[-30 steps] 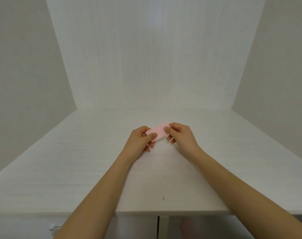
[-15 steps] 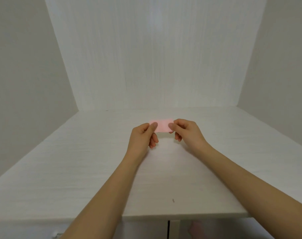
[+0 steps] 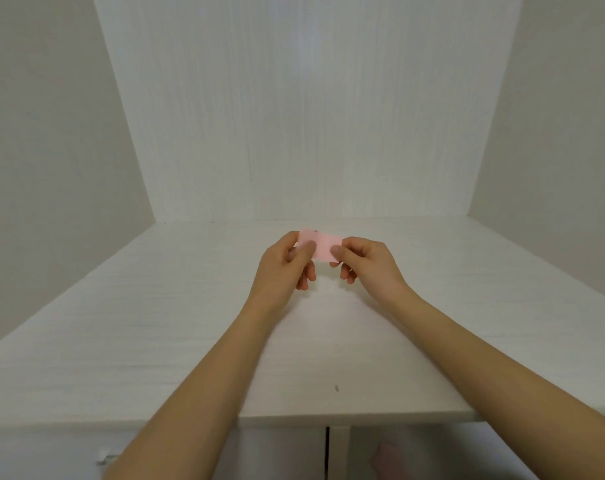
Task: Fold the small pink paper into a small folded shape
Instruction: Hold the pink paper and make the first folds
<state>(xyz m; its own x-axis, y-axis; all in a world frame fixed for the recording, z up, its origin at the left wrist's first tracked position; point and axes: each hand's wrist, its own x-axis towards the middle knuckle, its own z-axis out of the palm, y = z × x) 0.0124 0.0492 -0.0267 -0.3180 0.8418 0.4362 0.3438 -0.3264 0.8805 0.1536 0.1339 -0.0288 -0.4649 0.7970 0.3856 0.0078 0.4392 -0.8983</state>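
Hanging in the air above the far middle of the tabletop (image 3: 190, 323), the small pink rectangular paper (image 3: 323, 247) is stretched between both hands, clear of the pale wood-grain surface. It reads as an oblong strip, wider than tall, with its upper left corner poking up past the fingers; whether it already carries a crease I cannot tell, since the picture is soft there.

The left hand (image 3: 287, 265) pinches the paper's left end, thumb on the near face and the curled fingers behind it. The right hand (image 3: 367, 263) pinches the right end the same way, thumb tip pressed on the front and the remaining fingers tucked under. Holding it by the two short ends, raised and facing the person, probably serves to keep the sheet taut and let both edges be seen, so that they can be lined up before one end is brought over to the other. Working in the air also leaves the fingers free on both faces, which a flat surface would not allow.

Around them stand plain white panelled walls (image 3: 311, 116) at the back and sides. A small dark speck (image 3: 336, 388) lies on the tabletop near its front edge.

No brand, label or writing is visible on the paper or anywhere else.
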